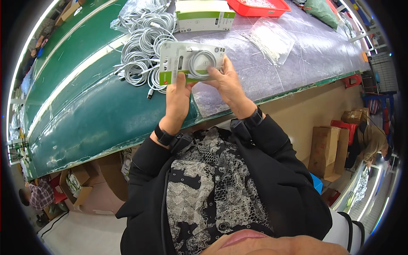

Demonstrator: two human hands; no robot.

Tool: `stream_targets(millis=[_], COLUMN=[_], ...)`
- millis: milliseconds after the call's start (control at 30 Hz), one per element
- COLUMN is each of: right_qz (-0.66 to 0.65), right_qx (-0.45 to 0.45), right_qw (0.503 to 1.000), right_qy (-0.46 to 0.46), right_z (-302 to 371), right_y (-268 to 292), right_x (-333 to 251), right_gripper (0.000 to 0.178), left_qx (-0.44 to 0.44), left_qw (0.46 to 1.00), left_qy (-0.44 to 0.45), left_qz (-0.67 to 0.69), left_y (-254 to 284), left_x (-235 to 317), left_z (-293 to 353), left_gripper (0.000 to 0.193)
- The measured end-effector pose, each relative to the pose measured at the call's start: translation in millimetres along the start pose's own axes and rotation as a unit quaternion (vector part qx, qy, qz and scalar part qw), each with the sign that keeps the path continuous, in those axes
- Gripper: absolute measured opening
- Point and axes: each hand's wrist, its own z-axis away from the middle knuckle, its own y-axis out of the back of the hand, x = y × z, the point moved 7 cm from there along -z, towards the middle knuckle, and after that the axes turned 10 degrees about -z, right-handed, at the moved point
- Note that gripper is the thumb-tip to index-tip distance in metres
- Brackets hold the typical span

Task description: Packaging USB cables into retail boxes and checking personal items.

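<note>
Both hands hold one clear blister package [190, 62] with a green strip along its lower edge, a coiled white cable and a small adapter inside. My left hand [177, 97] grips its lower left edge, thumb on the front. My right hand [227, 83] holds its right side, fingers pressing on the coil. The package hangs just above the green workbench [85, 114]. A pile of coiled white cables [142, 51] lies on the bench right behind the package.
A white and green box [205, 15] stands behind the pile. A red tray [257, 7] and a clear bag of white ties [267, 40] lie farther right. Cardboard boxes [327, 151] stand on the floor at right. Other people sit at lower left and far right.
</note>
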Motion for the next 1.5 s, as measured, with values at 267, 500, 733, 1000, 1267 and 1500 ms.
stream_targets(millis=[267, 500, 733, 1000, 1267, 1500], right_qz=[0.071, 0.313, 0.406, 0.505, 0.659, 0.675], right_qx=[-0.008, 0.039, -0.020, 0.074, -0.212, -0.251], right_qw=[0.996, 0.940, 0.899, 0.784, 0.595, 0.599], right_qy=[0.057, 0.130, 0.160, 0.352, 0.409, 0.350], right_z=[13.6, 7.0, 12.0, 28.6, 24.8, 20.2], right_y=[-11.0, 6.9, 8.9, -11.7, -57.7, -60.7], right_x=[9.2, -27.1, -13.1, -44.9, -41.5, -34.8], right_gripper=[0.056, 0.047, 0.036, 0.045, 0.039, 0.031], left_qx=[0.031, 0.002, 0.013, -0.020, -0.075, -0.076], left_qw=[0.988, 0.986, 0.986, 0.990, 0.986, 0.970], left_qy=[-0.116, -0.086, -0.065, -0.001, 0.029, -0.028], left_qz=[-0.099, -0.140, -0.155, -0.139, -0.143, -0.227], left_y=[-16.7, -16.7, -6.7, -21.2, -20.2, -13.6], left_x=[-0.7, -7.1, -29.1, -25.6, -29.3, -26.6], left_z=[7.6, 3.9, 0.7, 3.2, 4.9, 8.1], left_gripper=[0.036, 0.035, 0.041, 0.044, 0.046, 0.053])
